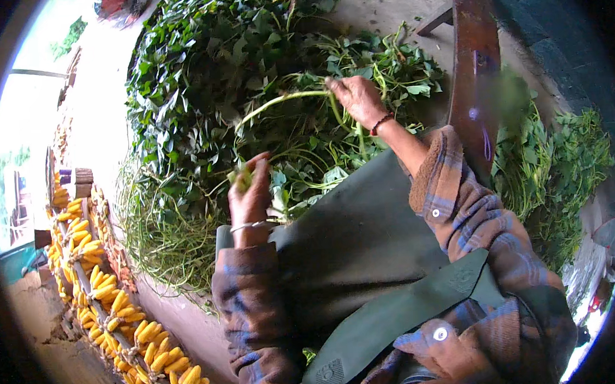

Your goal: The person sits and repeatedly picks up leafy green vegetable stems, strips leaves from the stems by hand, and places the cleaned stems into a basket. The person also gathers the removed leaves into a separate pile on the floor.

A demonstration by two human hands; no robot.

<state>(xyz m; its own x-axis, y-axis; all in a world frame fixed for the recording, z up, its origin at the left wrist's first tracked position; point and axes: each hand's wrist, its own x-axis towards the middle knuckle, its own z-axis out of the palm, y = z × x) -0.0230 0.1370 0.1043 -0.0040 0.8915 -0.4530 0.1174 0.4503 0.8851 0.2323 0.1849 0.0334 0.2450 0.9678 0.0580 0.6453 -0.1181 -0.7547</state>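
Note:
My right hand (pixel 357 101) pinches a long pale-green vine stem (pixel 288 96) between thumb and fingertips. From that hand the stem arches left, and another length hangs below it. Lower and to the left, my left hand (pixel 250 189) has its fingers closed on a small green piece of vine (pixel 242 178), partly hidden by the fingers. Both hands are above a large heap of leafy vines (pixel 195 89) that look like sweet potato vines. A dark green apron (pixel 360 231) covers my lap, below the hands.
A brown wooden bench (pixel 467 25) stands to the right, with a purple cord (pixel 486 143) on it. Beyond it lies another vine pile (pixel 548 166), with a blurred green clump (pixel 507 101) near the bench. Yellow corn cobs (pixel 106 288) hang along a pole at left.

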